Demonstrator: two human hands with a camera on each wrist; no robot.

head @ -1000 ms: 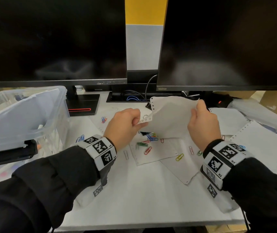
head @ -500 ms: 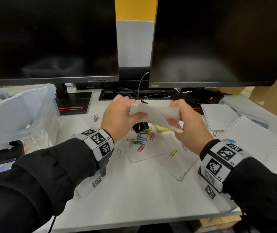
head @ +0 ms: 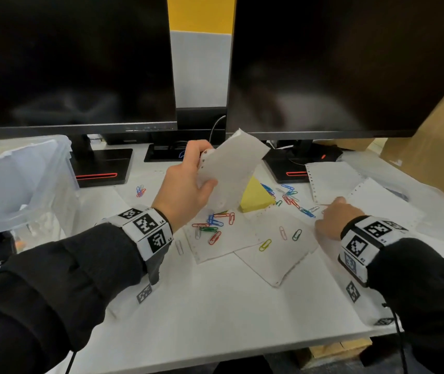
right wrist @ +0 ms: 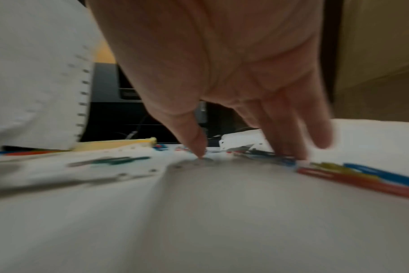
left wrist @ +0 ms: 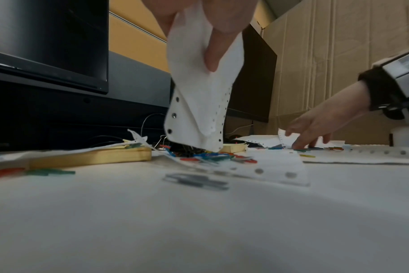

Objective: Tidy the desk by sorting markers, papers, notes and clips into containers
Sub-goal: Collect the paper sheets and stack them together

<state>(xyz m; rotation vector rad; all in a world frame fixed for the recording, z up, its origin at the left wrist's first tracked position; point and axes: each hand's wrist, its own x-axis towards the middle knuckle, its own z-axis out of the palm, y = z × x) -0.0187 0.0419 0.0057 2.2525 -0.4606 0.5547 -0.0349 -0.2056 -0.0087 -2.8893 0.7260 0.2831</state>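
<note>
Left hand (head: 185, 184) grips folded paper (head: 231, 168); right hand (head: 334, 222) touches sheets (head: 277, 247).

head: high, looking down | wrists: desk-level, close | shared: paper clips (head: 217, 221)

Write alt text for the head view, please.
The left hand holds up a folded sheet while the right hand reaches toward loose papers among scattered paper clips on the desk.

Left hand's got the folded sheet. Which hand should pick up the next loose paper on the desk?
Right, probably. The right hand is free, fingers spread, already touching the loose sheets on the desk's right side. The left hand is occupied, gripping the folded paper in the air.
</note>
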